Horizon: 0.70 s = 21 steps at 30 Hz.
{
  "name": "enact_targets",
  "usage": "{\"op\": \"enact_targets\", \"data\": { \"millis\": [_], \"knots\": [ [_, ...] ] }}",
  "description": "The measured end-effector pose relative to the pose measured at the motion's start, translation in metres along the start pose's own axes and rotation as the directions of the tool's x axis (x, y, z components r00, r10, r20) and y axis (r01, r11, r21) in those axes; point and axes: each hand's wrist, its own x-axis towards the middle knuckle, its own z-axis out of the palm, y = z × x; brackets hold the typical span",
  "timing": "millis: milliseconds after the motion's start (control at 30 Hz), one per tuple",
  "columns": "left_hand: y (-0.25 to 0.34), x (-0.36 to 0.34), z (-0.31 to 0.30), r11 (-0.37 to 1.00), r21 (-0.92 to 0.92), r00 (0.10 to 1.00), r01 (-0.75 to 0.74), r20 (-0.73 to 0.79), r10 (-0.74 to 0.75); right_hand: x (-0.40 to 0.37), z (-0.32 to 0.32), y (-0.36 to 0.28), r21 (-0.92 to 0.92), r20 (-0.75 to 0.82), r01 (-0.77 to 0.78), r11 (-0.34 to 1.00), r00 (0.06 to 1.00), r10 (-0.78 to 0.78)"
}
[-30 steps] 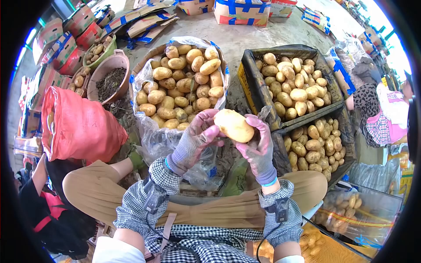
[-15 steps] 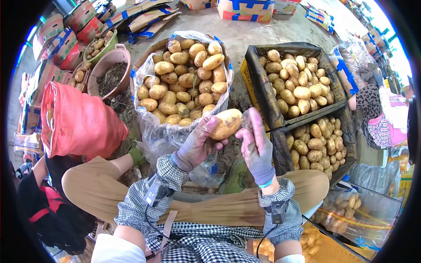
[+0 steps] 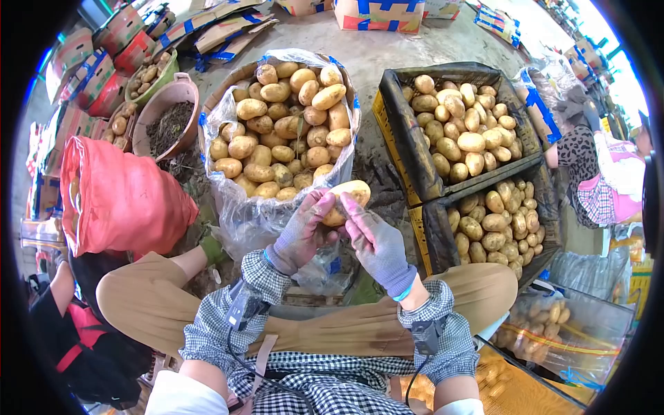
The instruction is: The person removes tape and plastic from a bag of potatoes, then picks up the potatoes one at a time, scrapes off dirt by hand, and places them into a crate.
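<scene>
My left hand [image 3: 297,235], in a dirty pinkish-purple glove, is closed around a yellow-brown potato [image 3: 356,191]. My right hand [image 3: 380,245], gloved alike, has its fingers pressed together against the lower right side of that potato. Its thumb is partly hidden. Just beyond the hands stands a large round basket [image 3: 207,138], lined with clear plastic and heaped with potatoes [image 3: 277,131]. To the right are two dark-lined crates: the far crate [image 3: 408,169] and the near crate [image 3: 437,232], both full of potatoes.
A red sack [image 3: 124,197] stands at left, beside a tub of soil [image 3: 187,124]. Flattened cardboard [image 3: 232,31] and taped boxes [image 3: 380,15] lie at the back. Bagged potatoes [image 3: 546,325] are at lower right. Another person [image 3: 598,166] sits at far right; a dark-clothed person [image 3: 76,339] is at left.
My right hand has moved left and its fingers now meet the potato, where before they were apart from it. The potato has turned and shifted slightly left in my left hand.
</scene>
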Motion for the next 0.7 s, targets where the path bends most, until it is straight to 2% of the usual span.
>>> {"op": "enact_targets", "data": {
  "millis": [33, 67, 100, 133, 167, 200, 333, 467, 533, 567, 600, 633, 700],
  "knots": [
    [0.003, -0.003, 0.0, 1.0, 0.004, 1.0, 0.006, -0.001, -0.006, 0.002, -0.002, -0.003, 0.003, -0.004, -0.005, 1.0, 1.0, 0.005],
    [0.008, -0.006, 0.002, 1.0, 0.002, 1.0, 0.021, 0.004, -0.021, 0.004, -0.007, -0.007, 0.205, -0.096, -0.178, 0.962, 0.975, 0.201],
    [0.011, -0.008, 0.003, 0.999, -0.004, 0.999, 0.032, 0.011, -0.032, 0.008, -0.015, -0.01, 0.408, -0.144, -0.311, 0.858, 0.907, 0.397],
    [0.011, -0.007, 0.003, 1.0, -0.005, 1.0, 0.027, 0.015, -0.027, 0.009, -0.027, -0.007, 0.6, -0.072, -0.398, 0.694, 0.837, 0.543],
    [0.011, -0.007, 0.001, 0.998, -0.053, 0.999, 0.042, 0.029, -0.041, 0.014, -0.032, -0.008, 0.654, -0.063, -0.427, 0.624, 0.792, 0.608],
    [0.012, -0.007, 0.0, 0.993, -0.1, 0.998, 0.06, 0.042, -0.057, 0.012, -0.033, -0.004, 0.683, -0.017, -0.448, 0.577, 0.78, 0.626],
    [0.012, -0.009, 0.007, 0.997, -0.058, 0.998, 0.057, 0.028, -0.056, 0.012, -0.028, -0.008, 0.737, 0.132, -0.518, 0.433, 0.74, 0.66],
    [0.011, -0.009, 0.003, 0.988, -0.125, 0.988, 0.094, 0.132, -0.078, 0.014, -0.029, -0.008, 0.764, 0.165, -0.509, 0.397, 0.748, 0.642],
    [0.011, -0.008, 0.003, 0.985, -0.139, 0.982, 0.102, 0.172, -0.077, 0.018, -0.031, -0.015, 0.708, 0.217, -0.593, 0.384, 0.7, 0.68],
    [0.012, -0.008, 0.006, 0.996, -0.024, 0.987, 0.086, 0.135, -0.082, 0.018, -0.029, -0.018, 0.708, 0.212, -0.591, 0.386, 0.7, 0.682],
    [0.013, -0.008, 0.009, 0.993, 0.091, 0.992, 0.073, 0.097, -0.081, 0.017, -0.026, -0.021, 0.681, 0.201, -0.569, 0.461, 0.75, 0.63],
    [0.012, -0.008, 0.013, 0.993, 0.092, 0.992, 0.071, 0.1, -0.08, 0.017, -0.024, -0.024, 0.652, 0.195, -0.541, 0.532, 0.797, 0.572],
    [0.01, -0.009, 0.022, 0.939, 0.342, 0.999, -0.034, 0.03, 0.026, 0.012, -0.023, -0.013, 0.7, 0.196, -0.507, 0.503, 0.814, 0.547]
  ]
}}
